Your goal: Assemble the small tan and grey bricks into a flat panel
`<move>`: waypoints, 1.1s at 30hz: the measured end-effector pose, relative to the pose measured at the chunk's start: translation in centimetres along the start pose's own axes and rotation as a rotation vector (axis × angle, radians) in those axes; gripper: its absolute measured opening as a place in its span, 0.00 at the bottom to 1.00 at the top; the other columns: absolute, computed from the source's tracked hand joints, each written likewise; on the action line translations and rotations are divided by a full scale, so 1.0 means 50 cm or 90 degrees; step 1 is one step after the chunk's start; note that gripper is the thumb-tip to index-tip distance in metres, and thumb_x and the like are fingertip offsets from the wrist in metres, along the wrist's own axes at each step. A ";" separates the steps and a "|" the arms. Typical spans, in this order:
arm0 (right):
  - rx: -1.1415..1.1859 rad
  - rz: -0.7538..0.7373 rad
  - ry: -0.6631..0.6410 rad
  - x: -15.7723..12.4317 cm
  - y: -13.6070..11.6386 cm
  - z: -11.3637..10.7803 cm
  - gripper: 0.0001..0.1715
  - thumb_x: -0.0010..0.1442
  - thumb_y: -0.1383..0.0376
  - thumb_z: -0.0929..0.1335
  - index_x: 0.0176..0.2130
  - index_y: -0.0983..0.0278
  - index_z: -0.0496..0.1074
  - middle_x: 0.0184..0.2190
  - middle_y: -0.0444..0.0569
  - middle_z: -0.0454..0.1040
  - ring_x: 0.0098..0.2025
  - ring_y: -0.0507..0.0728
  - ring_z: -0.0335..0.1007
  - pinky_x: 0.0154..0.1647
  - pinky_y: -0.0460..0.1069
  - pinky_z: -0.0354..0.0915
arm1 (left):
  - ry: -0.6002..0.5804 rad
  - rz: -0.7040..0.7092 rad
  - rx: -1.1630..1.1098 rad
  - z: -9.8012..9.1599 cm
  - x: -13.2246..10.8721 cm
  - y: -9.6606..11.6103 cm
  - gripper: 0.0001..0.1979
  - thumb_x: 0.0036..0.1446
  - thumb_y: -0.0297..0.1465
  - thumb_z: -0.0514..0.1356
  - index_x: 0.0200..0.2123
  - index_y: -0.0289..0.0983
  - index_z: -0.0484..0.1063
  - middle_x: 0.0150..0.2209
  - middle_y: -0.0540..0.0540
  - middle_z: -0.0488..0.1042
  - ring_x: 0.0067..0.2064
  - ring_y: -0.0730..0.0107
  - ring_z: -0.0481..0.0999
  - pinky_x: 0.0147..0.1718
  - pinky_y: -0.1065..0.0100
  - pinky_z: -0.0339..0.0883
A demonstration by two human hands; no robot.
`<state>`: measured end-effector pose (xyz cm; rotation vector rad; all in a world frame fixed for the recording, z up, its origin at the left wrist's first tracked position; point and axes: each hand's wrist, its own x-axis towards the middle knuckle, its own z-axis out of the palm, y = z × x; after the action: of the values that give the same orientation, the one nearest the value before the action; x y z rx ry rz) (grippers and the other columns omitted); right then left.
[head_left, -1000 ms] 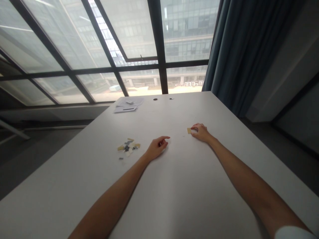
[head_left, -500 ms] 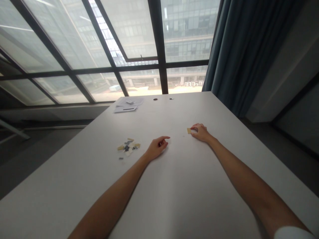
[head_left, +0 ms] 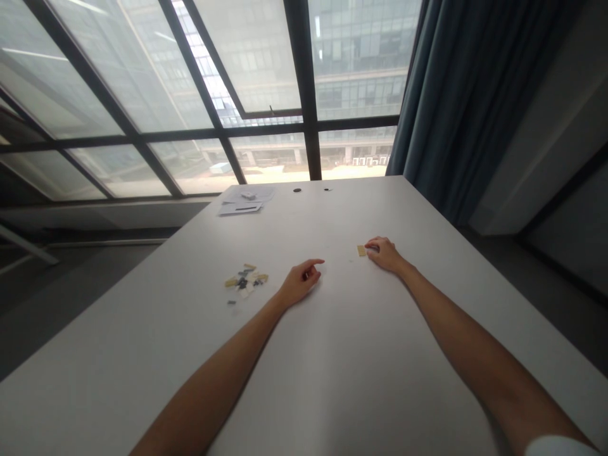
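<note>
A small flat tan-yellow toy building piece (head_left: 361, 251) lies on the white table, right of the middle. My right hand (head_left: 382, 253) is beside it, thumb and index finger apart at its right edge. I cannot tell whether the fingertips still touch it. My left hand (head_left: 302, 282) rests on the table near the middle, index finger stretched out and thumb apart from it, holding nothing. Left of that hand lies a loose pile of small toy building pieces (head_left: 246, 279) in yellow, grey, dark and white. One grey piece (head_left: 231, 303) sits apart, nearer to me.
The white table (head_left: 304, 380) reaches toward large windows. Papers (head_left: 240, 208) with a small white object on top lie at its far left. Two small dark round items (head_left: 297, 190) are near the far edge. A blue curtain (head_left: 441, 126) hangs at the right.
My right fingertips have drawn back slightly to the right, and a little more of the yellow piece shows. My left hand and the pile have stayed in place.
</note>
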<state>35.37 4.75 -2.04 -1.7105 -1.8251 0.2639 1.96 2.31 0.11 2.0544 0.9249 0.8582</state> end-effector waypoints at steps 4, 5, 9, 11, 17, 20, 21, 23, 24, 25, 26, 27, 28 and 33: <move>-0.033 0.007 0.004 -0.001 -0.004 0.002 0.14 0.56 0.65 0.68 0.42 0.61 0.80 0.49 0.51 0.77 0.55 0.62 0.67 0.57 0.57 0.58 | -0.001 0.000 0.003 0.001 0.000 0.000 0.20 0.62 0.37 0.57 0.55 0.35 0.72 0.25 0.53 0.68 0.26 0.76 0.62 0.28 0.72 0.57; -0.036 0.006 0.001 -0.001 -0.005 0.002 0.14 0.56 0.65 0.68 0.43 0.62 0.79 0.49 0.51 0.77 0.55 0.62 0.66 0.57 0.57 0.58 | -0.001 0.001 0.003 0.001 0.000 -0.001 0.20 0.62 0.37 0.57 0.55 0.35 0.72 0.26 0.53 0.68 0.26 0.76 0.62 0.28 0.72 0.57; -0.036 0.001 -0.004 -0.003 -0.011 -0.001 0.14 0.56 0.65 0.68 0.43 0.61 0.79 0.50 0.51 0.76 0.56 0.62 0.66 0.57 0.57 0.57 | -0.002 0.003 -0.001 0.001 0.000 -0.004 0.20 0.62 0.37 0.57 0.55 0.35 0.73 0.25 0.52 0.68 0.26 0.76 0.62 0.28 0.73 0.57; -0.039 0.003 -0.002 -0.004 -0.012 -0.002 0.14 0.56 0.65 0.69 0.43 0.61 0.79 0.50 0.51 0.76 0.55 0.62 0.66 0.56 0.57 0.57 | -0.002 0.002 -0.001 0.001 0.000 -0.002 0.20 0.62 0.37 0.57 0.55 0.35 0.73 0.25 0.52 0.68 0.26 0.76 0.62 0.27 0.73 0.57; -0.044 -0.003 -0.003 -0.003 -0.013 -0.001 0.14 0.56 0.65 0.69 0.43 0.61 0.79 0.50 0.50 0.76 0.55 0.62 0.66 0.55 0.56 0.58 | -0.003 0.003 0.004 -0.001 0.000 0.004 0.20 0.62 0.36 0.57 0.54 0.35 0.73 0.25 0.53 0.68 0.26 0.76 0.62 0.28 0.72 0.57; -0.044 -0.009 -0.001 -0.003 -0.011 0.000 0.14 0.56 0.65 0.69 0.43 0.61 0.79 0.50 0.50 0.76 0.55 0.62 0.66 0.55 0.56 0.58 | -0.005 0.005 0.001 0.000 0.000 -0.001 0.20 0.62 0.36 0.57 0.54 0.35 0.73 0.25 0.53 0.68 0.26 0.76 0.62 0.29 0.72 0.57; -0.045 -0.010 0.001 -0.003 -0.011 0.001 0.14 0.56 0.65 0.69 0.43 0.61 0.79 0.50 0.50 0.76 0.55 0.62 0.66 0.55 0.56 0.58 | -0.005 0.007 0.000 0.000 0.001 -0.003 0.20 0.62 0.36 0.57 0.55 0.35 0.73 0.25 0.53 0.68 0.26 0.76 0.62 0.28 0.72 0.57; -0.047 -0.010 0.003 -0.003 -0.011 0.002 0.14 0.56 0.65 0.69 0.43 0.61 0.79 0.50 0.50 0.77 0.54 0.62 0.66 0.55 0.56 0.58 | -0.005 0.008 -0.002 0.000 0.001 -0.007 0.20 0.62 0.36 0.57 0.55 0.35 0.73 0.25 0.53 0.68 0.26 0.76 0.62 0.28 0.72 0.57; -0.048 -0.009 0.003 -0.003 -0.011 0.002 0.14 0.56 0.65 0.69 0.43 0.61 0.79 0.50 0.50 0.77 0.54 0.62 0.66 0.55 0.56 0.58 | -0.005 0.007 -0.002 0.001 0.001 -0.008 0.20 0.62 0.37 0.57 0.55 0.35 0.73 0.25 0.53 0.68 0.26 0.76 0.62 0.28 0.72 0.57; -0.049 -0.008 0.002 -0.003 -0.011 0.002 0.14 0.56 0.65 0.69 0.43 0.61 0.79 0.50 0.50 0.76 0.54 0.62 0.66 0.55 0.56 0.58 | -0.005 0.005 -0.001 0.001 0.001 -0.008 0.20 0.62 0.37 0.57 0.55 0.35 0.73 0.25 0.53 0.68 0.26 0.76 0.62 0.28 0.72 0.57; -0.049 -0.007 0.002 -0.003 -0.011 0.002 0.14 0.56 0.66 0.69 0.43 0.61 0.79 0.50 0.50 0.76 0.54 0.62 0.66 0.55 0.56 0.57 | -0.006 0.002 -0.001 0.001 0.001 -0.008 0.20 0.62 0.37 0.57 0.55 0.35 0.73 0.25 0.53 0.68 0.26 0.76 0.62 0.28 0.73 0.57; -0.048 -0.007 0.002 -0.003 -0.012 0.002 0.14 0.56 0.66 0.69 0.43 0.61 0.79 0.50 0.50 0.76 0.54 0.62 0.66 0.55 0.56 0.57 | -0.006 -0.001 -0.001 0.001 0.000 -0.007 0.21 0.62 0.38 0.57 0.55 0.35 0.72 0.25 0.53 0.68 0.26 0.76 0.62 0.28 0.73 0.57; -0.047 -0.007 0.002 -0.003 -0.012 0.002 0.14 0.56 0.65 0.69 0.43 0.61 0.79 0.50 0.50 0.76 0.54 0.62 0.66 0.55 0.56 0.57 | -0.007 -0.002 0.000 0.001 0.000 -0.007 0.21 0.62 0.38 0.57 0.55 0.35 0.72 0.25 0.52 0.68 0.26 0.76 0.62 0.28 0.72 0.57; -0.046 -0.010 0.004 -0.003 -0.011 0.002 0.14 0.56 0.65 0.69 0.43 0.61 0.79 0.50 0.50 0.77 0.54 0.62 0.66 0.55 0.57 0.58 | -0.007 0.004 -0.002 0.001 0.000 -0.001 0.21 0.62 0.38 0.57 0.54 0.35 0.73 0.25 0.53 0.68 0.26 0.75 0.62 0.28 0.72 0.57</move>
<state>34.85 4.55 -1.86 -1.7435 -1.8635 0.1874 1.97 2.31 0.07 2.0576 0.9115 0.8512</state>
